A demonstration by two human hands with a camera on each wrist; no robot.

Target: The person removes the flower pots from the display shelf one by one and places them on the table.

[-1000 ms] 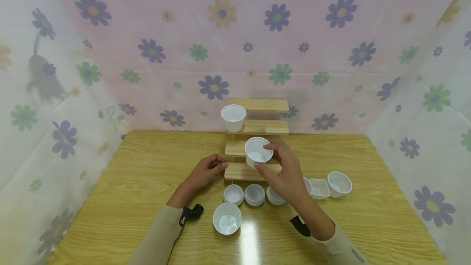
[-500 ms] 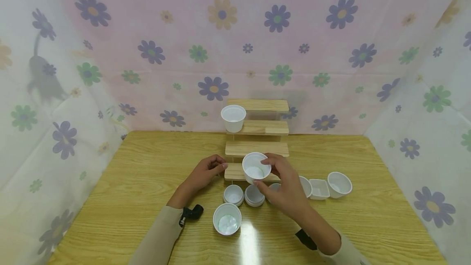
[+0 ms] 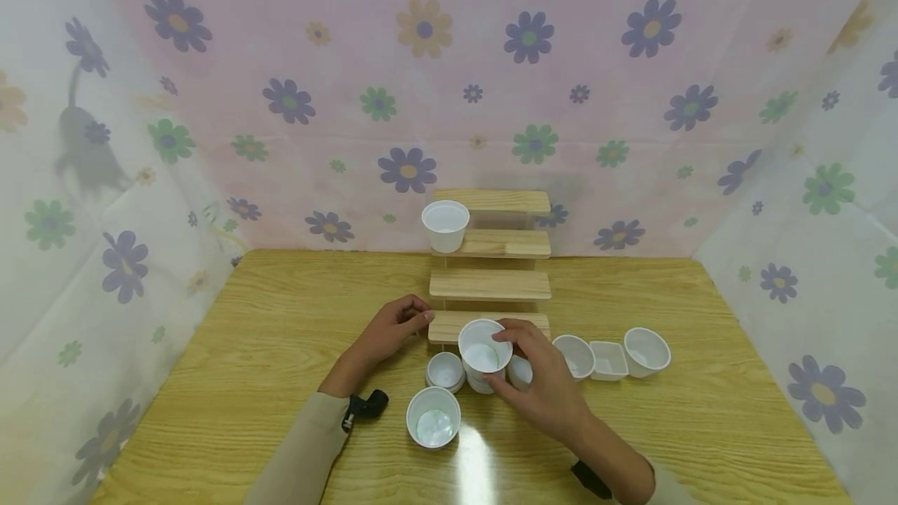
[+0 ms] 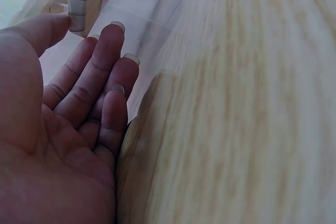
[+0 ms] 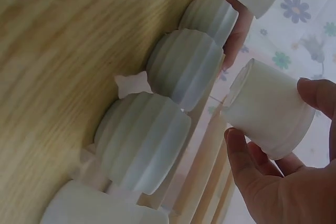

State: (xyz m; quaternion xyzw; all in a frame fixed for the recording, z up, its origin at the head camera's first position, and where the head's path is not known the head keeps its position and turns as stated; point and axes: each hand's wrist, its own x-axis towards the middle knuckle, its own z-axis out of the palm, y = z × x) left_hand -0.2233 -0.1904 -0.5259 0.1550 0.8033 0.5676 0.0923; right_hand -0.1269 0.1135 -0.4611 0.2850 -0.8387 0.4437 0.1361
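Observation:
My right hand (image 3: 540, 380) pinches a small tapered white plant pot (image 3: 484, 343) by its rim, mouth up. In the right wrist view, thumb and fingers stand on opposite sides of this smooth pot (image 5: 268, 108). It hangs in front of the lowest shelf (image 3: 449, 327) of a wooden tiered stand and overlaps the middle pot of a row of ribbed white pots (image 5: 186, 66). My left hand (image 3: 393, 327) is at that shelf's left end. There its thumb (image 4: 50, 30) touches the board's end, and the loosely bent fingers lie by the clear side panel (image 4: 163, 11).
Another tapered white pot (image 3: 446, 226) sits high on the stand's left side. A wide white pot (image 3: 433, 418) stands in front of the ribbed row. To the right are a round pot (image 3: 574, 357), a square pot (image 3: 609, 360) and another round pot (image 3: 647, 351). A flowered cloth hangs behind.
My right hand has lowered the pot from before the upper shelves, toward me and slightly left, to over the ribbed row. The left hand has stayed at the shelf's end.

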